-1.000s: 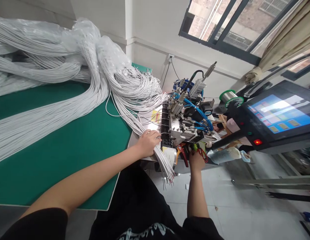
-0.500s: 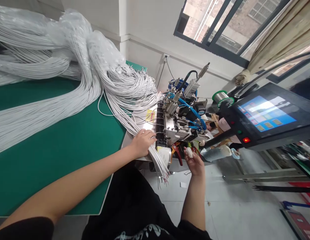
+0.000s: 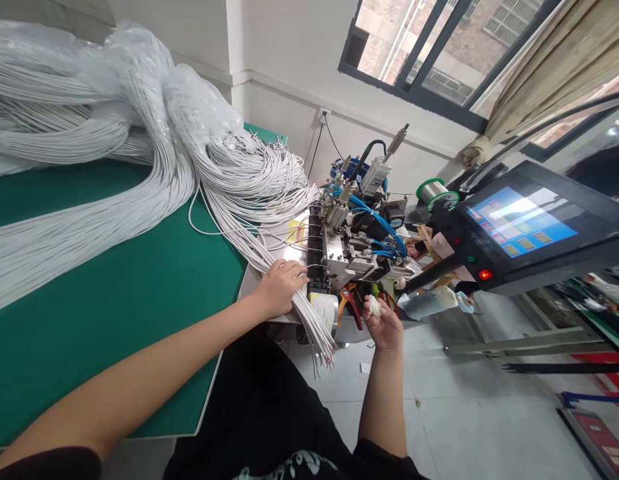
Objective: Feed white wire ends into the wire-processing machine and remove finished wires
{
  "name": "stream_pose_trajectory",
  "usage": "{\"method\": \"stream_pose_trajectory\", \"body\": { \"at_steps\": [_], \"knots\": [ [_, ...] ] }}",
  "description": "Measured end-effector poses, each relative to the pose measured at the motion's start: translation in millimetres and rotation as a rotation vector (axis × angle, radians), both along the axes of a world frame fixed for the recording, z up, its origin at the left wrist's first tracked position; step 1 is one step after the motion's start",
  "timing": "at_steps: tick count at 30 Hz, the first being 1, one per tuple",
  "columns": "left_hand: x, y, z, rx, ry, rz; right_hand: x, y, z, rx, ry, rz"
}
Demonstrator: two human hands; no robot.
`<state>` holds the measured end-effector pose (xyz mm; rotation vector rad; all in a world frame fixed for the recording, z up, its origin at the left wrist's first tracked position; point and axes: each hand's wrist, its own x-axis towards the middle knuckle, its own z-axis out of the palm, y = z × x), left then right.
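My left hand [image 3: 282,288] lies over a bundle of white cables [image 3: 312,327] at the machine's front edge, its fingers curled. By its fingertips, a single white cable [image 3: 316,266] runs into the black track [image 3: 315,248] of the machine; whether the fingers pinch this cable or only the bundle is hard to see. The bundle's stripped ends hang past the edge, below the hand. Right of the machine's front corner, my right hand [image 3: 386,327] is raised palm up, with a crumpled white wad [image 3: 374,306], perhaps tissue, between its thumb and fingers.
Beyond the track stands the machine [image 3: 362,220] with blue air tubes. Orange-and-red handled pliers [image 3: 349,303] sit between my hands, beside a white roll [image 3: 325,310]. A touchscreen panel [image 3: 524,220] juts out at right. More plastic-wrapped cables [image 3: 139,87] cover the green table [image 3: 189,280].
The whole view has shifted slightly left. My left hand stays on the cables; my right hand has turned a little, still with the white wad.
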<state>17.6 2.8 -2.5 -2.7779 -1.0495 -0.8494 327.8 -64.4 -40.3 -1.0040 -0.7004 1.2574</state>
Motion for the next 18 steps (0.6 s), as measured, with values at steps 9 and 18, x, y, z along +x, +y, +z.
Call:
{"method": "stream_pose_trajectory", "body": {
  "at_steps": [9,18],
  "knots": [
    [0.2,0.6,-3.0,0.009,-0.011,0.000,-10.1,-1.6,8.8,0.005,0.053,0.037],
    [0.1,0.5,-1.0,-0.003,0.004,0.005,-19.8,-5.5,18.5,0.016,0.038,0.055]
  ]
}}
